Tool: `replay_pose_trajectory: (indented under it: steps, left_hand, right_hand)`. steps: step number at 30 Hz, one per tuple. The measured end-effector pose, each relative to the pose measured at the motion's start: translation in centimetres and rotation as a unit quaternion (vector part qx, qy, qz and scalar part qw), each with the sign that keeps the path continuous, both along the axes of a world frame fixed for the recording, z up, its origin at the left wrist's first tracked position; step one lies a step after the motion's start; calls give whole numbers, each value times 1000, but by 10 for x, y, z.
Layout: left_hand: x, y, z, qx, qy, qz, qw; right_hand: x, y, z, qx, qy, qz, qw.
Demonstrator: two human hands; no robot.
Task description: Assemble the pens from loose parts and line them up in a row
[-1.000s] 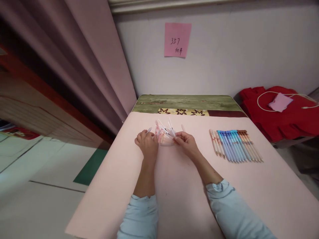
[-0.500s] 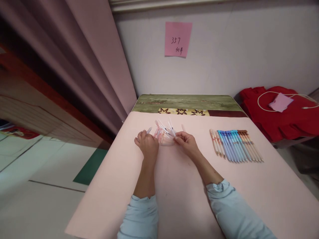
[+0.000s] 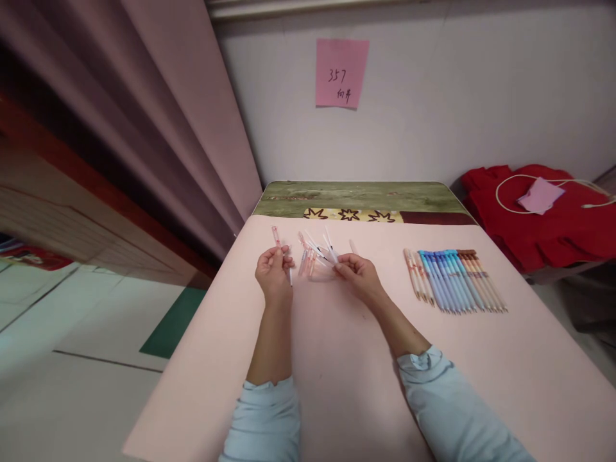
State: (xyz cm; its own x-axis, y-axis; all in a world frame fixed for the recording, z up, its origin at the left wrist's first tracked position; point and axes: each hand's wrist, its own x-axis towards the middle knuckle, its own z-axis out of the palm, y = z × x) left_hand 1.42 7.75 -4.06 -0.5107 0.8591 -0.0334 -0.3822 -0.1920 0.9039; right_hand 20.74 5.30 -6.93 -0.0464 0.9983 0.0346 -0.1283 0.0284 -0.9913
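My left hand point(image 3: 272, 274) holds a pale pink pen barrel point(image 3: 276, 237) upright by its lower end, lifted off to the left of a small heap of loose pen parts point(image 3: 315, 254) on the pink table point(image 3: 337, 359). A thin refill point(image 3: 290, 274) lies just to the right of that hand. My right hand point(image 3: 359, 276) rests at the heap's right side, its fingertips pinched on clear pen parts there.
A neat row of several finished pens point(image 3: 455, 280), pink, blue and brown, lies to the right. A pink note point(image 3: 341, 72) hangs on the wall. Red cloth point(image 3: 539, 221) with a white cable sits at the far right. A curtain point(image 3: 158, 122) hangs left, beyond the table edge.
My left hand has pulled away from the heap to the left and lifted a pink pen barrel upright. My right hand has stayed at the heap.
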Motion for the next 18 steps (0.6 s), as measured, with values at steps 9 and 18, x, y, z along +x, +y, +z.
replay_pose_trajectory:
  steps: [9, 18]
  left_hand:
    - [9, -10, 14, 24, -127, -134, 982]
    - [13, -11, 11, -27, -138, -187, 972]
  right_hand:
    - [-1, -1, 0, 0, 2, -4, 1000]
    - [-2, -1, 3, 0, 1, -6, 1000]
